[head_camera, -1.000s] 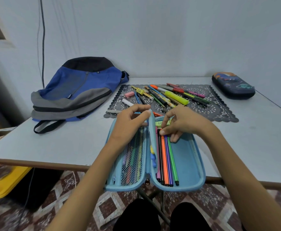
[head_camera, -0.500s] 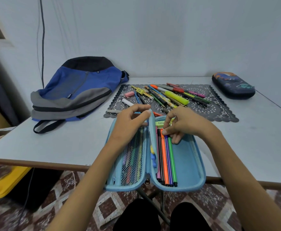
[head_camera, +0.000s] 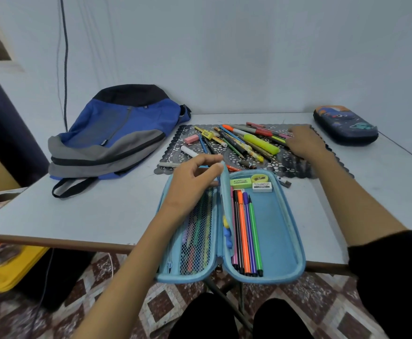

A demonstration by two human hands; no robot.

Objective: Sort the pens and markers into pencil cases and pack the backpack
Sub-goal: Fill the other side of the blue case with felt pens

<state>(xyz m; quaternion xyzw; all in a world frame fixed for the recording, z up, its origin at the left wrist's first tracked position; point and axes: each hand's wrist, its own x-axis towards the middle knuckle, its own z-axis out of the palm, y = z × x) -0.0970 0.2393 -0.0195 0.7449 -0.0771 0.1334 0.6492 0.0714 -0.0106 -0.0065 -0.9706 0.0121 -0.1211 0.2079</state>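
Note:
An open light-blue pencil case (head_camera: 282, 231) lies at the table's near edge. Its right half holds several fineliners (head_camera: 246, 231), with erasers and a yellow sharpener (head_camera: 251, 183) at the top. The left half has a mesh pocket (head_camera: 197, 231) with pens inside. My left hand (head_camera: 192, 179) pinches the top of the case's middle divider. Beyond it, a pile of pens and markers (head_camera: 239, 143) lies on a dark lace mat (head_camera: 175, 155). My right hand (head_camera: 302, 143) reaches over the pile's right end, fingertips on the pens there. A blue and grey backpack (head_camera: 117, 135) lies at the left.
A closed dark-blue pencil case (head_camera: 344, 124) sits at the far right by the wall. A pink eraser (head_camera: 190, 138) and a white marker (head_camera: 189, 150) lie on the mat's left. A small dark pen part (head_camera: 284, 182) lies beside the open case. A yellow bin (head_camera: 4, 265) stands below left.
My right hand left the fineliners in the case and moved forward and right onto the pen pile. The erasers and sharpener in the case are now uncovered. My left hand stayed put.

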